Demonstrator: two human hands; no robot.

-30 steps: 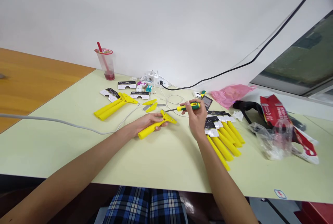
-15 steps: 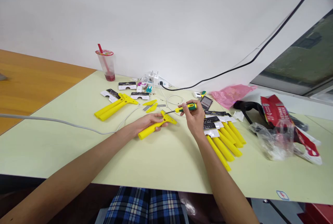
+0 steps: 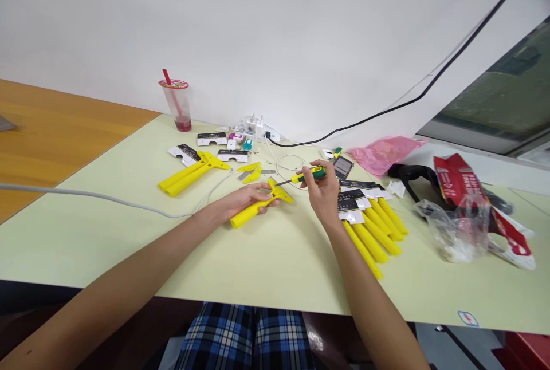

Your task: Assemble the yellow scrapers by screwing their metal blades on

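My left hand is closed around the neck of a yellow plastic scraper, its wide head pointing right. In my right hand is a green-and-yellow screwdriver, its shaft reaching left to the scraper's head. Whether the tip sits in a screw is too small to tell. Just behind my left hand lie loose yellow scraper head pieces and grey metal blades. Two more yellow scraper bodies rest to the left. Right of my right hand, several yellow scrapers with black-and-white cards lie in a row.
A plastic cup with a red straw stands at the back left. Behind are a power strip, white cables, and black-and-white cards. To the right lie a pink bag, a clear plastic bag and red packaging.
The whole view has shifted slightly. Both hands keep their grips, and the screwdriver still meets the scraper's head; little else differs.
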